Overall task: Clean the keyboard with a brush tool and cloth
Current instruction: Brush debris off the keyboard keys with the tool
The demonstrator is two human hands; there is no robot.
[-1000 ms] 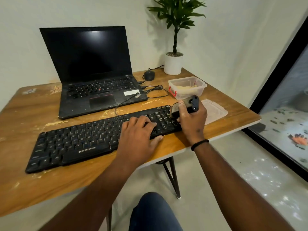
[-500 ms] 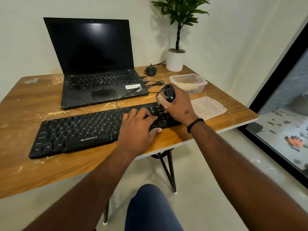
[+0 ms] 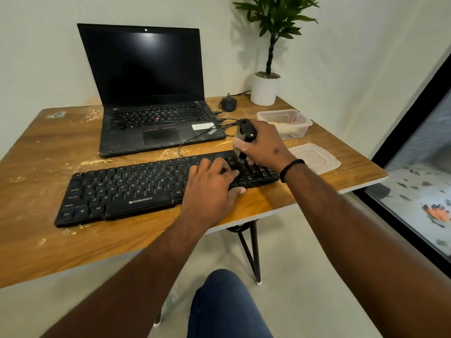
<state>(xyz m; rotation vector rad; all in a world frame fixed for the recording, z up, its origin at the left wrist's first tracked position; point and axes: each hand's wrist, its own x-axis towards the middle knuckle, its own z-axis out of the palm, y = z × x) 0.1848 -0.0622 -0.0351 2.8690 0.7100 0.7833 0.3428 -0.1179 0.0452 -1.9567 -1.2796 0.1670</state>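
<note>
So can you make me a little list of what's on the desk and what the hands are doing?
left hand: rests flat on the keyboard, holding it down
right hand: grips the brush tool
brush tool: upright, lower end down on the keys at the keyboard's right end
laptop: open behind the keyboard, screen dark
mouse: beside the plant pot
plastic tub: open, its lid lying nearer
desk: wooden, crumbs scattered

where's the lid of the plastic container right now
In the head view the clear lid lies flat at the table's right edge, just in front of the open container and right of the keyboard.
</note>
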